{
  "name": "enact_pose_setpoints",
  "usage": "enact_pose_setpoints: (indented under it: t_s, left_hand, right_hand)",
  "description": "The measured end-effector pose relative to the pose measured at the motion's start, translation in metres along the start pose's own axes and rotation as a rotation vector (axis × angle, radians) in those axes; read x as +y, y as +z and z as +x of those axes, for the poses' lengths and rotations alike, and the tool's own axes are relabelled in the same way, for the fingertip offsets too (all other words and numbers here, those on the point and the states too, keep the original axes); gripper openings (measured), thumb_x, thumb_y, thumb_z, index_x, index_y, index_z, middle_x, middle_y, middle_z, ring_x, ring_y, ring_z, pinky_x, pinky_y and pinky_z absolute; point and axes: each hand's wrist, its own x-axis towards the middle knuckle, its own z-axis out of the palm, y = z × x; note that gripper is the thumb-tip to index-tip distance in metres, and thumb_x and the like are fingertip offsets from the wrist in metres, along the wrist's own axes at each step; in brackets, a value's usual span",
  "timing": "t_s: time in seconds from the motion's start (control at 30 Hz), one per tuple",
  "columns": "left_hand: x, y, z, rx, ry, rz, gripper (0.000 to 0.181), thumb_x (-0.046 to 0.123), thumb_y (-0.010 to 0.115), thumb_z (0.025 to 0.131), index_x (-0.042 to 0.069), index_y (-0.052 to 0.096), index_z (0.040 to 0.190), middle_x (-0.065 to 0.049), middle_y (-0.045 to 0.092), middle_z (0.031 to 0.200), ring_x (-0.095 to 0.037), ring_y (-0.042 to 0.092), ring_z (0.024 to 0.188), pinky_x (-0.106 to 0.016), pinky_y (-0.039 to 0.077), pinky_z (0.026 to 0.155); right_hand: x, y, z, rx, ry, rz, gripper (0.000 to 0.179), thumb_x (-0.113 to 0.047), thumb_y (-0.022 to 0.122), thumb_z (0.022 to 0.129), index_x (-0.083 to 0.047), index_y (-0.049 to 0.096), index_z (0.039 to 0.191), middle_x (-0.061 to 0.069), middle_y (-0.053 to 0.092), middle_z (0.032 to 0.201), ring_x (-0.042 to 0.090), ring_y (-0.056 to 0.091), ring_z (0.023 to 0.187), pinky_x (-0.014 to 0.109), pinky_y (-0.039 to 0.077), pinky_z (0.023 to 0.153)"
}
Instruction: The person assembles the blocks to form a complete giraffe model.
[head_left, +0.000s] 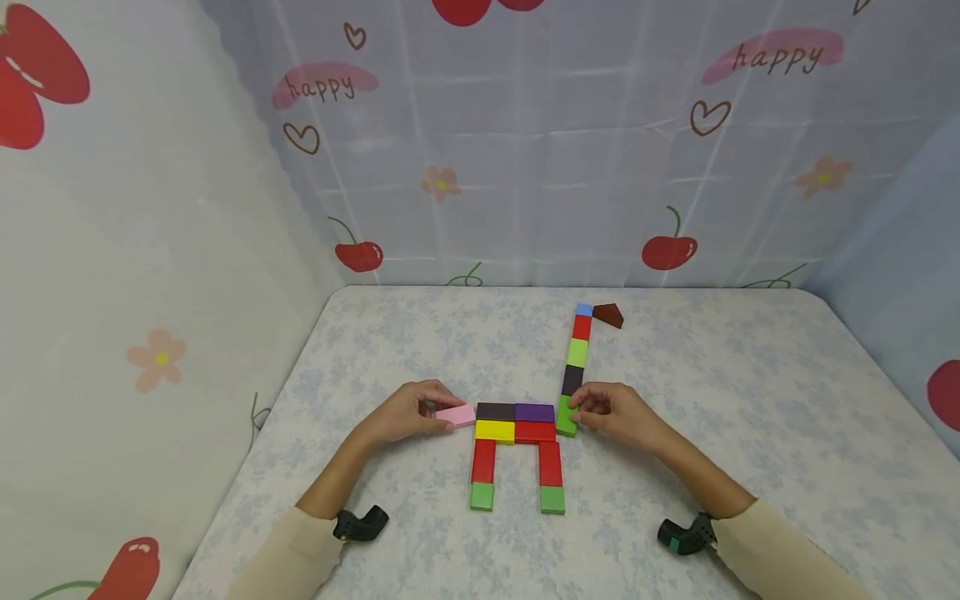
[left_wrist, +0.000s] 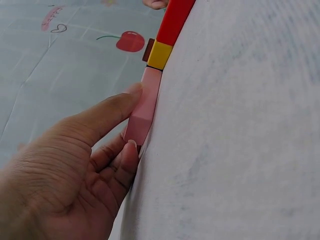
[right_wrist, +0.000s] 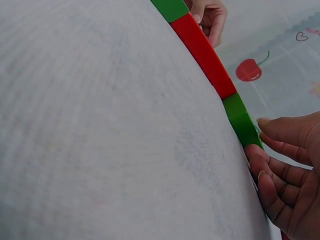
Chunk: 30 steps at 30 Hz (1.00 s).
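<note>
My left hand (head_left: 411, 412) pinches a pink block (head_left: 455, 416) between thumb and fingers; its right end meets the left side of a row of flat blocks. In the left wrist view the thumb lies along the pink block (left_wrist: 145, 100), beside a yellow block (left_wrist: 160, 55). My right hand (head_left: 618, 412) has its thumb and fingertips on a bright green block (head_left: 566, 415) at the row's right end. Seen from the right wrist, that green block (right_wrist: 241, 120) sits at the curled fingertips. Black (head_left: 496, 412), purple (head_left: 535, 412), yellow (head_left: 495, 430) and red (head_left: 535, 431) blocks form the middle.
Two legs of red (head_left: 483, 461) and green (head_left: 552, 499) blocks extend toward me. Above the bright green block rises a column of black (head_left: 572, 380), lime (head_left: 577, 352), red (head_left: 582, 327) and blue (head_left: 584, 309) blocks, with a brown piece (head_left: 609, 315) beside its top. A patterned cloth (head_left: 750, 400) covers the table.
</note>
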Motion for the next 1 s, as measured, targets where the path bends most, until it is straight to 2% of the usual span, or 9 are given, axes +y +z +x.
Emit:
enact_pose_setpoints:
  t_s: [0.5, 0.63, 0.83, 1.0]
  left_hand:
    - [-0.004, 0.000, 0.000, 0.001, 0.012, 0.003, 0.038, 0.021, 0.086, 0.084, 0.017, 0.077, 0.121, 0.005, 0.070, 0.107, -0.018, 0.058, 0.082, -0.026, 0.048, 0.069]
    - [-0.005, 0.000, 0.000, 0.006, 0.019, -0.012, 0.038, 0.022, 0.086, 0.084, 0.017, 0.077, 0.121, 0.004, 0.070, 0.106, -0.019, 0.057, 0.081, -0.026, 0.047, 0.068]
    - [-0.007, 0.000, 0.000, 0.009, 0.019, -0.010, 0.038, 0.022, 0.087, 0.083, 0.017, 0.077, 0.120, 0.004, 0.070, 0.106, -0.019, 0.057, 0.079, -0.026, 0.047, 0.068]
    - [-0.005, -0.001, 0.000, 0.008, 0.008, -0.004, 0.038, 0.023, 0.087, 0.083, 0.017, 0.077, 0.120, 0.003, 0.069, 0.107, -0.018, 0.057, 0.080, -0.026, 0.048, 0.069]
  right_hand:
    - [0.002, 0.001, 0.002, 0.000, 0.003, -0.004, 0.016, -0.008, 0.074, 0.093, -0.003, 0.070, 0.108, 0.009, 0.068, 0.087, 0.015, 0.056, 0.068, 0.023, 0.047, 0.058]
    - [-0.017, -0.001, -0.003, -0.005, -0.011, 0.000, 0.014, -0.002, 0.071, 0.094, 0.004, 0.068, 0.106, 0.017, 0.067, 0.087, 0.016, 0.055, 0.067, 0.023, 0.046, 0.057]
    - [-0.016, -0.001, -0.004, -0.004, -0.015, 0.009, 0.014, -0.003, 0.072, 0.094, 0.002, 0.069, 0.107, 0.015, 0.067, 0.087, 0.015, 0.056, 0.067, 0.023, 0.046, 0.057]
    - [-0.024, -0.002, -0.006, -0.007, -0.008, 0.017, 0.014, 0.000, 0.071, 0.093, 0.004, 0.068, 0.105, 0.020, 0.067, 0.086, 0.019, 0.057, 0.067, 0.023, 0.046, 0.057]
